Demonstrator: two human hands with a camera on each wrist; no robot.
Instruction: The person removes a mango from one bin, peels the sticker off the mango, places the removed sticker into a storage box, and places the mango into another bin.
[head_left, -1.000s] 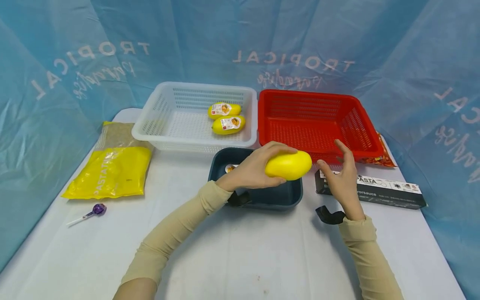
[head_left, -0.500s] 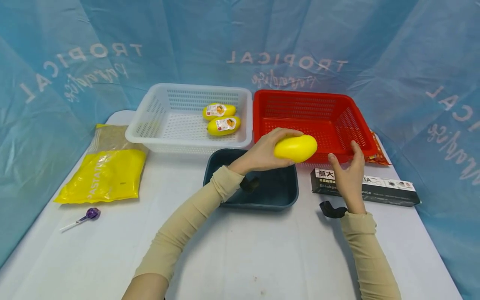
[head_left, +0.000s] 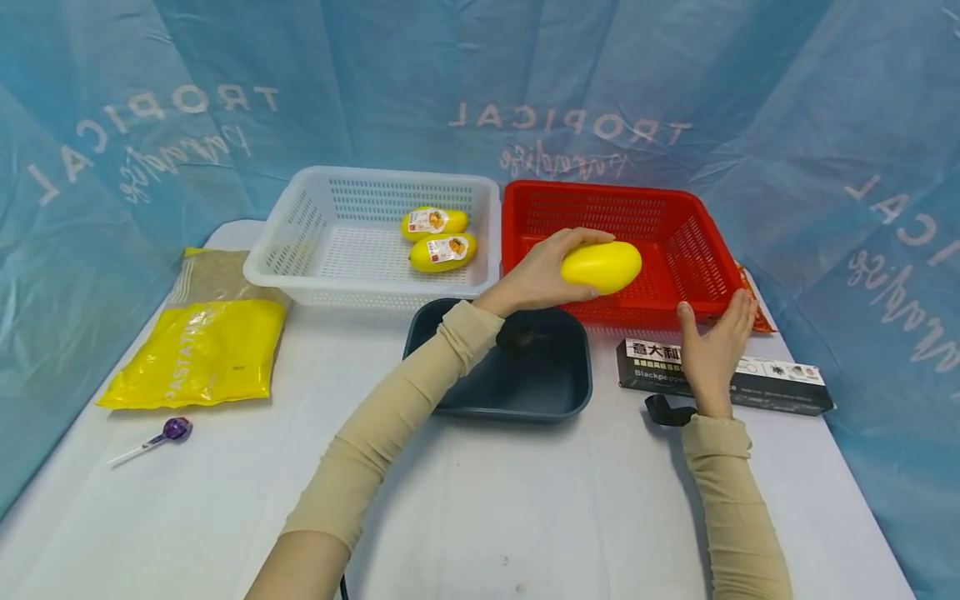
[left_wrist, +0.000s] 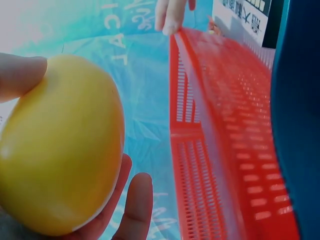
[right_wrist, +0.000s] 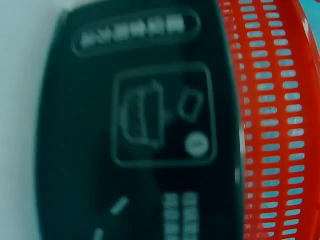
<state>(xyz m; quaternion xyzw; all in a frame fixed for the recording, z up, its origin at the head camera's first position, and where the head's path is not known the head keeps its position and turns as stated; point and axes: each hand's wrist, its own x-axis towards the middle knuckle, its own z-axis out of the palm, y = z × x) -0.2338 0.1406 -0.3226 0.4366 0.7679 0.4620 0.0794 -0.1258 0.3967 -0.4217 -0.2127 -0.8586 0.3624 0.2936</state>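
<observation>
My left hand (head_left: 543, 271) grips a smooth yellow mango (head_left: 602, 267) and holds it above the front part of the red basket (head_left: 626, 312). In the left wrist view the mango (left_wrist: 65, 145) fills the left side, with the thumb on top and fingers beneath. My right hand (head_left: 712, 354) is at the basket's front right corner, fingers straight and fingertips at the rim. Behind its palm lies a black pasta box (head_left: 780, 387). Two labelled yellow mangoes (head_left: 442, 252) lie together in the white basket (head_left: 367, 292).
A dark blue tub (head_left: 517, 412) stands in front of the baskets, its inside partly hidden by the left arm. At left lie a yellow pasta bag (head_left: 217, 354) and a purple lollipop (head_left: 176, 429). A red packet (head_left: 761, 312) sits behind the red basket's right side.
The left hand has carried the mango from above the dark tub, forward and right, over the red basket. My right hand has shifted right to the basket's corner, its fingers straightening.
</observation>
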